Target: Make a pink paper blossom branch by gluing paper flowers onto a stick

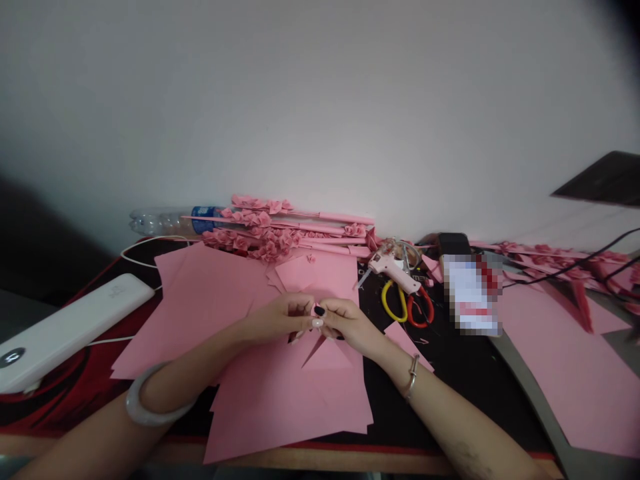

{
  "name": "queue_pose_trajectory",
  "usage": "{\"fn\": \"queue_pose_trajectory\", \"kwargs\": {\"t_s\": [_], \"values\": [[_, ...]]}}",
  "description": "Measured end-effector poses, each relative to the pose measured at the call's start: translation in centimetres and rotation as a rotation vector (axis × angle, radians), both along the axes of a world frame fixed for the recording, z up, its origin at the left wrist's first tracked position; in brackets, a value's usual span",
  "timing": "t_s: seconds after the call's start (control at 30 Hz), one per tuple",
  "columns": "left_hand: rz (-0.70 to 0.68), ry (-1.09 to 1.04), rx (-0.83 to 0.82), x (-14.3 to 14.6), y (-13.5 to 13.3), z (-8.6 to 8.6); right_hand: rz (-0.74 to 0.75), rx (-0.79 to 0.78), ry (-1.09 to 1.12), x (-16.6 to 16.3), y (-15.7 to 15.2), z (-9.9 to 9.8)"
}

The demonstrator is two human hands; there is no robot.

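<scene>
My left hand (pixel 283 319) and my right hand (pixel 347 323) meet over a spread of pink paper sheets (pixel 280 387) on the table. Both pinch a small folded piece of pink paper (pixel 314 311) between their fingertips. The fingers of both hands are curled closed around it. A grey bangle (pixel 150 400) circles my left wrist, and a thin silver bracelet (pixel 411 378) my right.
Finished pink paper flowers on stems (pixel 280 230) lie at the back by a plastic bottle (pixel 165 220). A pink glue gun (pixel 395 267), yellow and red scissors (pixel 407 303), a white device (pixel 65 330) and more pink paper (pixel 565 360) lie around.
</scene>
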State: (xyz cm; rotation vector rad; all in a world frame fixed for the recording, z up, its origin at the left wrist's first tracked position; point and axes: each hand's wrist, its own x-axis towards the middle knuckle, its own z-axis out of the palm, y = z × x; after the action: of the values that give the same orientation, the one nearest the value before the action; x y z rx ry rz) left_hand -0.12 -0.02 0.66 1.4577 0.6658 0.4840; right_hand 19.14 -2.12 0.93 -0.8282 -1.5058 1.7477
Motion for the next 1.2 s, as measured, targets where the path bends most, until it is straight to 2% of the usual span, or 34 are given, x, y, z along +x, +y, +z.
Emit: {"fn": "queue_pose_trajectory", "kwargs": {"t_s": [0.33,0.5,0.63,0.8,0.93,1.2], "values": [[0.053,0.009,0.020,0.5,0.0,-0.2,-0.056,0.130,-0.039,-0.4,-0.5,-0.4],[0.064,-0.043,-0.011,0.3,0.1,-0.5,-0.068,0.105,-0.011,-0.3,-0.5,-1.0],[0.097,-0.041,0.009,0.3,0.1,-0.5,-0.118,0.155,-0.050,-0.4,-0.5,-1.2],[0.127,-0.008,0.077,0.5,0.0,-0.1,-0.329,0.393,-0.275,-0.3,-0.5,-1.0],[0.141,0.043,0.122,0.5,-0.1,-0.1,-0.356,0.612,-0.372,-0.3,-0.6,-0.7],[0.162,0.082,0.150,0.6,0.0,-0.3,-0.391,0.706,-0.478,-0.2,-0.7,-1.0]]}}
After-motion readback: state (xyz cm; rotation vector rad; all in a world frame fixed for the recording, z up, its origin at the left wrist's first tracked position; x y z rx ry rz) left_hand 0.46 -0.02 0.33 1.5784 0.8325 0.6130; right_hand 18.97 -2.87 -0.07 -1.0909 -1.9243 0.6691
